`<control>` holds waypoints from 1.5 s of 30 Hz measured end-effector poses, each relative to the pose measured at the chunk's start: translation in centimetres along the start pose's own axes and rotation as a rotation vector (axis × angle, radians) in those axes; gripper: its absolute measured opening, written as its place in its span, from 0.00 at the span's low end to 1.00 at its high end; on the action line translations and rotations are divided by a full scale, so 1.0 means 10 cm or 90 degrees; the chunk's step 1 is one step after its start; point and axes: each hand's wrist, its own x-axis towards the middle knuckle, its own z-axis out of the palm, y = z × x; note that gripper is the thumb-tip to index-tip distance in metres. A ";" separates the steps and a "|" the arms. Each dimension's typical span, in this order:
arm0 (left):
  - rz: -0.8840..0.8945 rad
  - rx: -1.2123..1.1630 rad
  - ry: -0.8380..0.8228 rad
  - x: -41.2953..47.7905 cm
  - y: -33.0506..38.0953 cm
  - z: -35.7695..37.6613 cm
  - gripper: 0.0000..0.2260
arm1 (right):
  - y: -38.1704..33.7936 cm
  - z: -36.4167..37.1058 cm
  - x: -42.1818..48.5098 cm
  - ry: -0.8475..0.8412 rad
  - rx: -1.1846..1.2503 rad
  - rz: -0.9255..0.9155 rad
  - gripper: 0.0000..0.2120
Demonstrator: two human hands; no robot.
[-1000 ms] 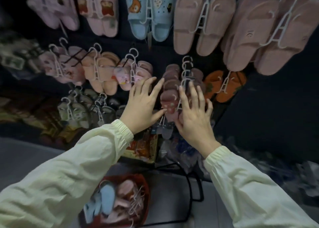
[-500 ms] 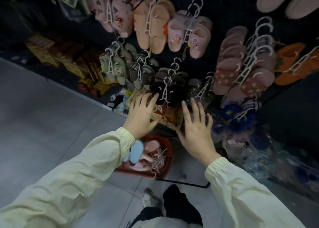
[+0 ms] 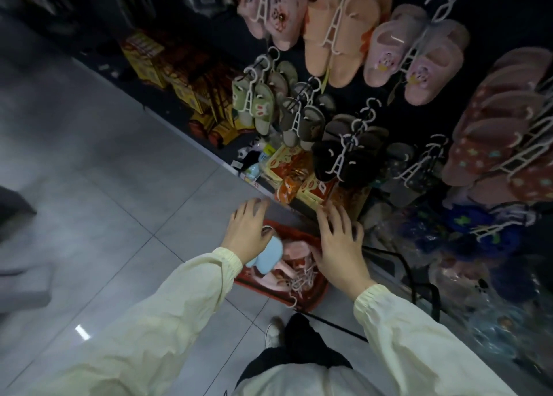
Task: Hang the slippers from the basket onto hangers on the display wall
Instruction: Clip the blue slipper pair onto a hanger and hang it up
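Both hands hover over the basket with fingers spread and loose, holding nothing. The left hand point(image 3: 247, 233) covers the basket's point(image 3: 312, 301) near-left corner, and the right hand point(image 3: 338, 252) covers its right side, so only the middle of the load shows. A pale blue slipper point(image 3: 267, 256) sits just under the left wrist, with pink slippers point(image 3: 294, 250) beside it and a tangle of white hangers point(image 3: 302, 280) towards the near rim. How many slippers lie beneath cannot be told.

The basket stands on the grey tiled floor point(image 3: 104, 186), close against the foot of the display wall point(image 3: 490, 12). Its black handle point(image 3: 419, 276) loops out to the right. One shoe point(image 3: 273, 331) shows just below it.

On the wall, the peach pair point(image 3: 338, 36) and the black pair point(image 3: 338, 156) hang on white hangers. The pairs at the top and right edges are cut off, and the bagged goods low on the right are too blurred to read. The floor to the left lies open.
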 end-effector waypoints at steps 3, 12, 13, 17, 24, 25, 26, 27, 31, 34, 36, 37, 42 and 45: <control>-0.045 -0.004 -0.017 0.03 -0.08 0.06 0.31 | -0.06 0.05 0.17 -0.013 -0.006 -0.025 0.47; -0.140 -0.029 0.010 0.24 -0.19 0.08 0.31 | -0.08 0.16 0.70 -0.034 0.003 -0.084 0.48; -0.150 -0.032 0.013 0.27 -0.21 0.08 0.32 | -0.08 0.19 0.75 -0.034 0.007 -0.091 0.48; -0.177 -0.033 0.016 0.42 -0.31 0.09 0.32 | -0.07 0.41 0.98 -0.065 0.011 -0.117 0.52; -0.201 -0.036 -0.024 0.73 -0.71 0.31 0.29 | -0.19 0.89 1.25 -0.097 0.064 -0.106 0.49; -0.211 -0.037 -0.038 0.78 -0.79 0.40 0.29 | -0.22 1.00 1.30 -0.105 0.072 -0.098 0.51; -0.219 -0.034 -0.055 0.84 -0.88 0.50 0.29 | -0.23 1.13 1.34 -0.103 0.076 -0.096 0.51; -0.227 -0.030 -0.074 0.88 -0.98 0.63 0.29 | -0.25 1.27 1.37 -0.104 0.074 -0.093 0.50; -0.255 -0.020 -0.172 0.92 -1.33 1.31 0.28 | -0.28 1.92 1.47 -0.132 0.075 -0.077 0.44; -0.293 0.013 -0.266 0.82 -1.56 1.91 0.27 | -0.32 2.51 1.43 -0.189 0.098 -0.037 0.47; -0.307 0.018 -0.300 0.73 -1.69 2.29 0.24 | -0.34 2.88 1.42 -0.234 0.115 -0.009 0.48; -0.301 0.024 -0.319 0.69 -1.74 2.47 0.24 | -0.34 3.06 1.41 -0.248 0.125 0.013 0.47; -0.188 0.080 -0.404 0.65 -2.00 3.15 0.28 | -0.37 3.83 1.41 -0.326 0.230 0.102 0.48; -0.161 0.091 -0.410 0.77 -2.14 3.44 0.24 | -0.36 4.17 1.56 -0.304 0.324 0.182 0.47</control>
